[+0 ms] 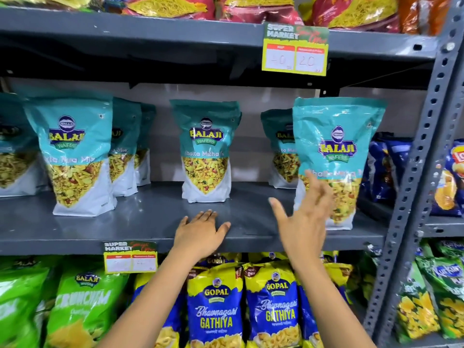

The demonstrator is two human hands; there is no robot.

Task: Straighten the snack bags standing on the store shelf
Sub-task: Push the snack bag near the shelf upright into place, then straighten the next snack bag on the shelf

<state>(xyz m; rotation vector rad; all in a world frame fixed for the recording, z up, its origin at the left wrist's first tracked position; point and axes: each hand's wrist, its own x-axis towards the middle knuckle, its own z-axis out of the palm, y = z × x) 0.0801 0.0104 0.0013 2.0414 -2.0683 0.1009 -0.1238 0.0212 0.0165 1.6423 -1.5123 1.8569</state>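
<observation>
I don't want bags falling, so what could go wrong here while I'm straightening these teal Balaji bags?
The front right teal bag stands near the shelf edge; a push from the open right hand might tip it off. It could also fall back onto the teal bag behind it. The left hand rests flat on the shelf, steadying nothing.

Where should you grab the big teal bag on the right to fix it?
Probably by its two side edges, around the middle, coming from the front. The right teal bag is tall, flat and faces forward, with open space on its left. The right hand is already there.
</observation>
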